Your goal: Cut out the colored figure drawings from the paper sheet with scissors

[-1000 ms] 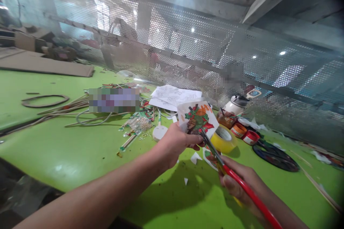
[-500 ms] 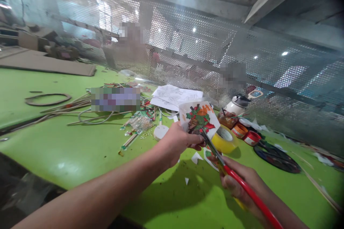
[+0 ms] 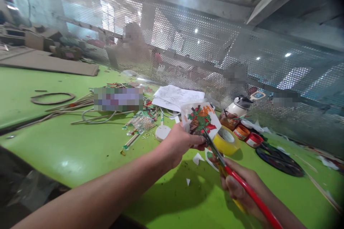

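My left hand [image 3: 177, 142] pinches the lower edge of a white paper sheet [image 3: 200, 118] printed with a red, green and orange picture, holding it up above the green table [image 3: 80, 150]. My right hand [image 3: 242, 186] is wrapped round the red handles of a pair of scissors [image 3: 231, 175]. The scissor blades point up and left and meet the paper's lower edge, close to my left thumb. Small white paper scraps [image 3: 197, 158] lie on the table under the hands.
A yellow tape roll [image 3: 225, 139], two small paint pots [image 3: 248, 136], a white kettle [image 3: 238, 105], white printed sheets [image 3: 176, 96], sticks and wire loops [image 3: 88, 109] and a dark ring [image 3: 279, 157] lie on the table. A perforated metal screen [image 3: 188, 50] stands behind, with blurred people beyond it.
Both hands, the paper and the scissors keep almost the same pose; the view has shifted slightly, so everything sits a little to the right and lower.
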Available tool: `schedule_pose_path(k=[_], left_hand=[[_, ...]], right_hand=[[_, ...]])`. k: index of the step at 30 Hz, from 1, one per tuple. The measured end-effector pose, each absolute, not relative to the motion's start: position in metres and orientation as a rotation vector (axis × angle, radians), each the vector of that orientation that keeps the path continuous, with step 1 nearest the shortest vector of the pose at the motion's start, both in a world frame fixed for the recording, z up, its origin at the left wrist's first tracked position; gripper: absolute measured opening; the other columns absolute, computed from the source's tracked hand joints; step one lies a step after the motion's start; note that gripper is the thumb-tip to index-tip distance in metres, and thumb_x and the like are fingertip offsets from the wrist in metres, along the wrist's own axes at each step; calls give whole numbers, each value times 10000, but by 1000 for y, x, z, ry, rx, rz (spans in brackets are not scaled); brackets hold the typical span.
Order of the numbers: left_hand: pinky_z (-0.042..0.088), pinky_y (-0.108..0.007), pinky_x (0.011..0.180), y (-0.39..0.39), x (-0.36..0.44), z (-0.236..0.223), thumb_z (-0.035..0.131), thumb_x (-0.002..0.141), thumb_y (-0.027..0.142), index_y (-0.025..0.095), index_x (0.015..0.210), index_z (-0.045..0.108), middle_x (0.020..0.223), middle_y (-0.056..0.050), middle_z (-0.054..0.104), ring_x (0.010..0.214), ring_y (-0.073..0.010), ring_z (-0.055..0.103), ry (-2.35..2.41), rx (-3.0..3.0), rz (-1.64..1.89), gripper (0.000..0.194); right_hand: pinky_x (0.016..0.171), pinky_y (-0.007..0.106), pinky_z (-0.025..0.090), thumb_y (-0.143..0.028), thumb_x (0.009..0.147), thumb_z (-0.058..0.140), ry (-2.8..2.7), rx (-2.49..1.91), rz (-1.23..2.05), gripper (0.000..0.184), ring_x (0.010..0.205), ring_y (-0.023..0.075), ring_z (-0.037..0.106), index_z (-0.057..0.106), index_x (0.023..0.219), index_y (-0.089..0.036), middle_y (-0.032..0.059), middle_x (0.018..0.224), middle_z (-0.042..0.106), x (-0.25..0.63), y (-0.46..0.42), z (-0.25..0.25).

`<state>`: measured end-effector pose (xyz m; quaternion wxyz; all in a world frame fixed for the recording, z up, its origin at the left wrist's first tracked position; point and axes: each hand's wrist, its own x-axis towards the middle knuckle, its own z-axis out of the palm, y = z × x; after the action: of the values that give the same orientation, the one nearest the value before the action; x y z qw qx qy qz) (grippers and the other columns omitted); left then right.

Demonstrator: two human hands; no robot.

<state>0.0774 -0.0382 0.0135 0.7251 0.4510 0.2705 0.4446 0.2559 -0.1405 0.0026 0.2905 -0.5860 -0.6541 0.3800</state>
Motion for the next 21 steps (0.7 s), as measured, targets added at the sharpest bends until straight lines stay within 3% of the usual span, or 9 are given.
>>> schedule_pose_path(k=[5,21], left_hand=[[496,-283,580,-39,77,14,707,564,84,83,695,645,646,-78,654,561,-148,603,606,997,979,145],[521,-309,624,-38,78,14,709,558,65,69,736,650,695,-89,663,582,-152,611,588,974,975,188]], right_hand=[[505,274,246,-770,786,464,-1702,-1538,1010,814,554,124,344,553,1218,-85,-10,693,463,255,-141,1],[495,273,253,-756,780,499,-1657,-1567,1021,812,519,112,345,569,1211,-72,-24,648,454,256,-141,1]])
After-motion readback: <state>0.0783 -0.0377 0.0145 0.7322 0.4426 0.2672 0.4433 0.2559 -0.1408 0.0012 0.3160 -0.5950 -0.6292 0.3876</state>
